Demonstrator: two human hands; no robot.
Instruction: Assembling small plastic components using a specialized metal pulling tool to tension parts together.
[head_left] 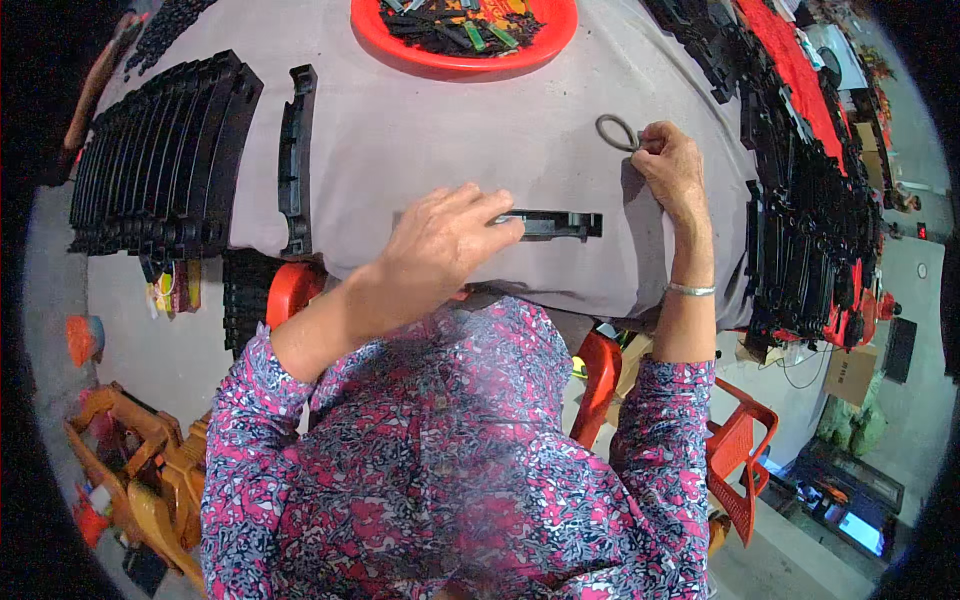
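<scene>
On the grey cloth-covered table, a long black plastic strip [550,224] with a channelled top lies crosswise in front of me. My left hand [450,235] is over its left part, fingers bent and thumb at its edge, hiding that end. Further right and farther off, my right hand [670,168] is closed on a tool with a dark grey loop [617,132], perhaps a scissors handle. The rest of that tool is hidden in my fingers. It is held apart from the strip.
A red basin [465,62] of small black and green pieces stands at the far edge. Stacked black strips [160,155] line the left, beside a single upright-lying strip [296,160]. More black parts [800,230] crowd the right. Red plastic chairs [738,450] stand below the table.
</scene>
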